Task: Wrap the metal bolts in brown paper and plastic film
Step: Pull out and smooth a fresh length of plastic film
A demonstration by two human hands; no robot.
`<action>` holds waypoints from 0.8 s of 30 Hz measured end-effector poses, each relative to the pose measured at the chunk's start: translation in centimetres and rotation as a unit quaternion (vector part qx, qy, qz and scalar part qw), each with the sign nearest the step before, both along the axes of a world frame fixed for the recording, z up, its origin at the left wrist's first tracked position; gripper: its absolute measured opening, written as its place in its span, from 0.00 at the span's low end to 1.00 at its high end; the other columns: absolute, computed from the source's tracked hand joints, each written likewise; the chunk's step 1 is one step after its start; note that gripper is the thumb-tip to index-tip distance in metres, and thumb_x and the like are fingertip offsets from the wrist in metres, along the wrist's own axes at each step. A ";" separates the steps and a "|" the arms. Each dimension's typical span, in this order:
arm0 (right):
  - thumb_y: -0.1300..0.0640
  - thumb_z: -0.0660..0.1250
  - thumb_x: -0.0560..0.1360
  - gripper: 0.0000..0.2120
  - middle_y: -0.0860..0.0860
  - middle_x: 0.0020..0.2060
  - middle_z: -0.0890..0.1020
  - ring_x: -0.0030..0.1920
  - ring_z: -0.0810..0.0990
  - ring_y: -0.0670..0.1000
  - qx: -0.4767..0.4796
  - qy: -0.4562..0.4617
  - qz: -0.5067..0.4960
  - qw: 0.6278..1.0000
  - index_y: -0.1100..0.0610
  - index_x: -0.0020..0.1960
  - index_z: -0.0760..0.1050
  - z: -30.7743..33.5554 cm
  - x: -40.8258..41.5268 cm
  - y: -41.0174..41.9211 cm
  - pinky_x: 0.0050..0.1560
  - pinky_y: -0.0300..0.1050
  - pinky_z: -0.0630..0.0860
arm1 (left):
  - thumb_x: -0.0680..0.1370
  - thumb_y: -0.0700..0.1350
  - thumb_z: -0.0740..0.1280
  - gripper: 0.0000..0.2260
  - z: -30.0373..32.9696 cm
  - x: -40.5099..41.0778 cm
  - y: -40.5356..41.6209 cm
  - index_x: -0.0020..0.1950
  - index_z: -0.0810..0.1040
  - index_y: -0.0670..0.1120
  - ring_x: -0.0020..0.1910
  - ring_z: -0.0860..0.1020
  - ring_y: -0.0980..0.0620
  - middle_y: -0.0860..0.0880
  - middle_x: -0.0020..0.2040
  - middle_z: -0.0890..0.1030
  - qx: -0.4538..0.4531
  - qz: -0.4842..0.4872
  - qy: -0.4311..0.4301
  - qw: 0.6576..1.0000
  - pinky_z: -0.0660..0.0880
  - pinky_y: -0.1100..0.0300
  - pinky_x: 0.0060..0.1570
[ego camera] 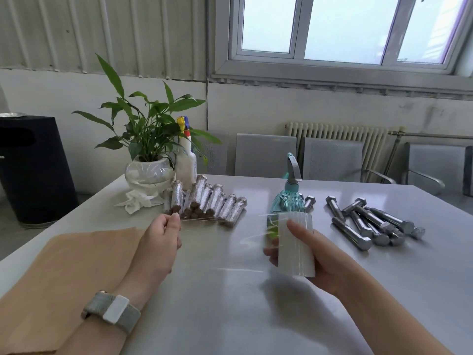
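Right hand (311, 254) grips film roll (294, 243); left hand (163, 235) pinches film end (179, 219) above tabletop (230, 303), bare bolts (371, 224) right.

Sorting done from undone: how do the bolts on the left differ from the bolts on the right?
The left bolts are wrapped in brown paper and shiny film; the right bolts are bare metal. The left bolts lean in a row, propped up; the right bolts lie flat in a loose heap. Both groups sit on the grey table.
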State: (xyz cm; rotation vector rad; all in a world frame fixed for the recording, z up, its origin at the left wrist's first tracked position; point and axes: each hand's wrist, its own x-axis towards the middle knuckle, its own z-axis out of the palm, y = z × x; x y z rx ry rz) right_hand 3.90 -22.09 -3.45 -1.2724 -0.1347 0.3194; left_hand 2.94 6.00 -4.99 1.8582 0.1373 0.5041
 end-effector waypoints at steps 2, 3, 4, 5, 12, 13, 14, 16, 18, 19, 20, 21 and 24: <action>0.45 0.85 0.49 0.44 0.63 0.46 0.81 0.45 0.82 0.61 0.008 0.024 0.021 0.999 0.64 0.59 0.78 0.7 0.0 -0.6 0.53 0.60 0.79 | 0.83 0.51 0.57 0.14 0.1 0.1 0.4 0.40 0.69 0.48 0.22 0.63 0.54 0.54 0.23 0.68 0.013 0.013 -0.009 1.000 0.62 0.60 0.24; 0.47 0.85 0.51 0.41 0.62 0.46 0.81 0.45 0.82 0.61 0.012 0.035 0.045 0.998 0.64 0.58 0.79 1.1 -0.1 -1.1 0.53 0.59 0.78 | 0.83 0.51 0.57 0.14 0.2 0.2 0.7 0.40 0.69 0.48 0.22 0.64 0.54 0.54 0.23 0.69 0.015 0.024 -0.011 1.000 0.62 0.60 0.24; 0.50 0.84 0.51 0.38 0.62 0.48 0.81 0.46 0.82 0.61 0.015 0.041 0.066 0.997 0.64 0.57 0.81 1.4 -0.1 -1.6 0.52 0.58 0.79 | 0.83 0.51 0.58 0.13 0.3 0.3 1.0 0.41 0.70 0.48 0.22 0.64 0.54 0.54 0.24 0.69 0.014 0.033 -0.008 0.999 0.62 0.60 0.23; 0.52 0.84 0.52 0.36 0.63 0.49 0.82 0.47 0.83 0.61 0.015 0.043 0.077 0.996 0.64 0.57 0.82 1.7 -0.2 -2.1 0.49 0.58 0.81 | 0.83 0.51 0.59 0.12 0.3 0.3 1.3 0.42 0.71 0.48 0.21 0.64 0.55 0.54 0.25 0.70 0.014 0.039 -0.002 0.999 0.62 0.61 0.20; 0.48 0.87 0.48 0.44 0.63 0.51 0.83 0.53 0.83 0.65 -0.070 0.027 0.017 0.997 0.58 0.61 0.77 1.9 -1.3 -5.1 0.45 0.56 0.82 | 0.83 0.49 0.60 0.10 -0.1 0.5 1.5 0.45 0.72 0.45 0.20 0.64 0.55 0.52 0.25 0.71 0.044 0.021 0.044 0.998 0.62 0.65 0.16; 0.49 0.87 0.49 0.44 0.63 0.51 0.84 0.53 0.83 0.65 -0.085 0.027 0.008 0.996 0.58 0.61 0.76 1.7 -1.5 -5.5 0.43 0.55 0.82 | 0.83 0.49 0.60 0.10 -0.2 0.5 1.4 0.46 0.72 0.44 0.19 0.64 0.55 0.52 0.24 0.71 0.044 0.012 0.053 0.998 0.61 0.65 0.16; 0.48 0.86 0.51 0.42 0.63 0.52 0.84 0.51 0.84 0.65 -0.106 0.029 0.000 0.994 0.58 0.61 0.75 1.5 -1.7 -5.7 0.42 0.54 0.82 | 0.83 0.48 0.60 0.10 -0.3 0.5 1.3 0.46 0.72 0.44 0.19 0.64 0.55 0.52 0.24 0.71 0.039 -0.003 0.066 0.997 0.61 0.66 0.16; 0.45 0.84 0.58 0.38 0.63 0.50 0.84 0.46 0.85 0.63 -0.130 0.048 -0.026 0.990 0.59 0.61 0.75 1.1 -2.0 -6.3 0.39 0.53 0.82 | 0.83 0.48 0.59 0.11 -0.4 0.5 1.3 0.46 0.72 0.43 0.16 0.64 0.55 0.53 0.22 0.70 -0.004 -0.053 0.106 0.993 0.59 0.68 0.17; 0.43 0.78 0.62 0.30 0.63 0.48 0.85 0.43 0.85 0.61 -0.117 0.082 -0.046 0.989 0.60 0.57 0.81 0.9 -2.1 -7.3 0.38 0.51 0.82 | 0.84 0.49 0.59 0.10 -0.5 0.5 1.5 0.47 0.71 0.43 0.15 0.64 0.54 0.53 0.22 0.69 -0.057 -0.093 0.140 0.984 0.56 0.70 0.18; 0.43 0.77 0.65 0.26 0.62 0.49 0.84 0.44 0.85 0.60 -0.116 0.095 -0.039 0.988 0.60 0.54 0.83 0.9 -2.2 -7.8 0.39 0.50 0.82 | 0.84 0.49 0.59 0.10 -0.6 0.6 1.7 0.47 0.71 0.43 0.15 0.64 0.53 0.53 0.21 0.70 -0.059 -0.095 0.146 0.983 0.56 0.71 0.19; 0.44 0.77 0.66 0.24 0.61 0.51 0.83 0.45 0.84 0.60 -0.120 0.103 -0.029 0.987 0.60 0.53 0.84 0.9 -2.4 -8.2 0.41 0.49 0.81 | 0.84 0.49 0.58 0.11 -0.7 0.6 1.9 0.48 0.71 0.43 0.15 0.64 0.53 0.53 0.21 0.70 -0.044 -0.088 0.147 0.984 0.57 0.70 0.19; 0.45 0.78 0.64 0.25 0.61 0.52 0.82 0.46 0.83 0.59 -0.129 0.107 -0.025 0.985 0.60 0.54 0.84 1.0 -2.4 -8.5 0.42 0.48 0.81 | 0.83 0.49 0.58 0.11 -0.8 0.7 2.0 0.48 0.71 0.43 0.15 0.64 0.52 0.53 0.21 0.70 -0.023 -0.077 0.144 0.986 0.57 0.69 0.20; 0.44 0.84 0.51 0.37 0.60 0.49 0.84 0.43 0.84 0.58 -0.159 0.109 -0.036 0.981 0.60 0.56 0.83 1.1 -2.2 -9.9 0.38 0.47 0.81 | 0.83 0.50 0.59 0.11 -1.3 1.0 2.4 0.48 0.72 0.44 0.16 0.65 0.51 0.50 0.24 0.72 0.026 -0.048 0.134 0.989 0.60 0.66 0.23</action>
